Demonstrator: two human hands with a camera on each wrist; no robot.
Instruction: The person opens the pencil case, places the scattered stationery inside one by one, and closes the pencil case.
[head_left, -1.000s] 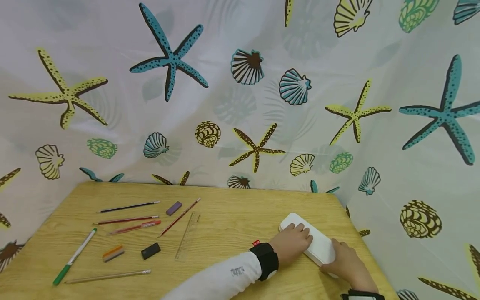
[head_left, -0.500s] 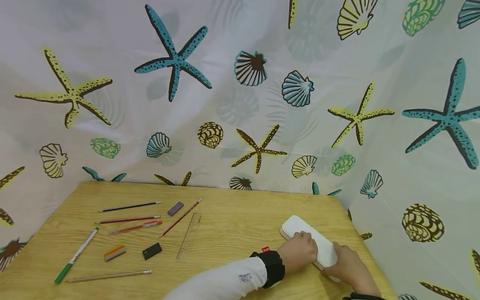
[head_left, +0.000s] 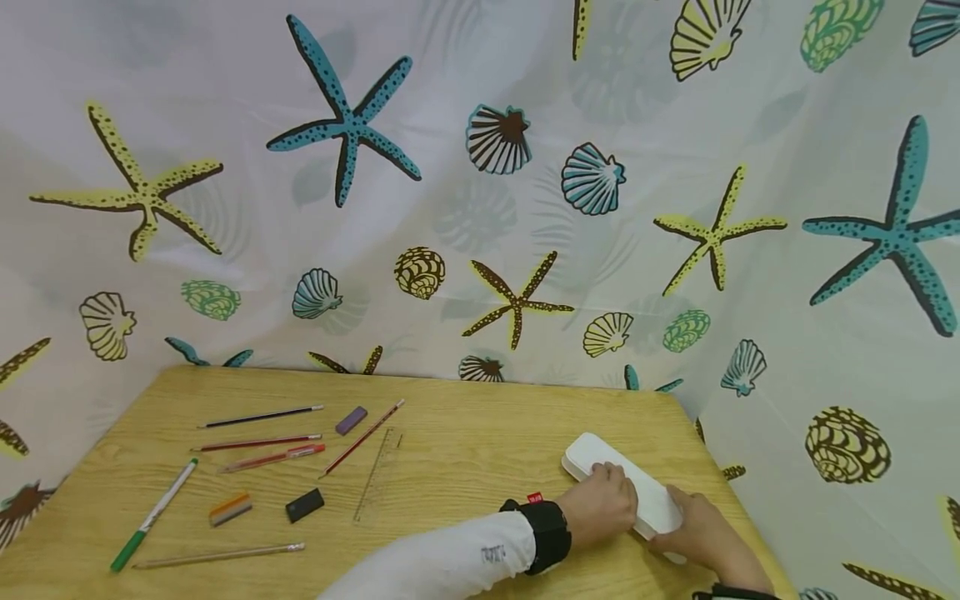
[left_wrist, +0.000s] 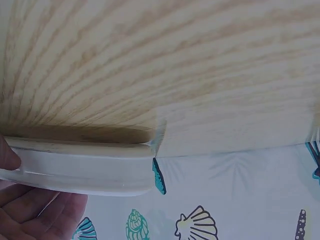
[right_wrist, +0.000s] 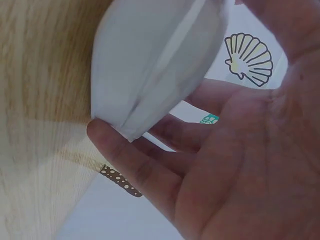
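White and glossy, the lidded pencil case (head_left: 654, 497) lies between both hands at the wooden tabletop (head_left: 480, 442), the left hand (head_left: 602, 506) gripping its long side with the thumb by the seam and fingers over the top, the right hand (head_left: 703, 533) curled round its near end. Good handling probably calls for a steady right hold and even left-thumb pressure, so the case neither twists nor slides; the clear ruler (head_left: 377, 473) is well apart, left of the grip.

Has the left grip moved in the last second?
Yes: in the head view, the left grip has shifted slightly rightward, farther from the ruler.
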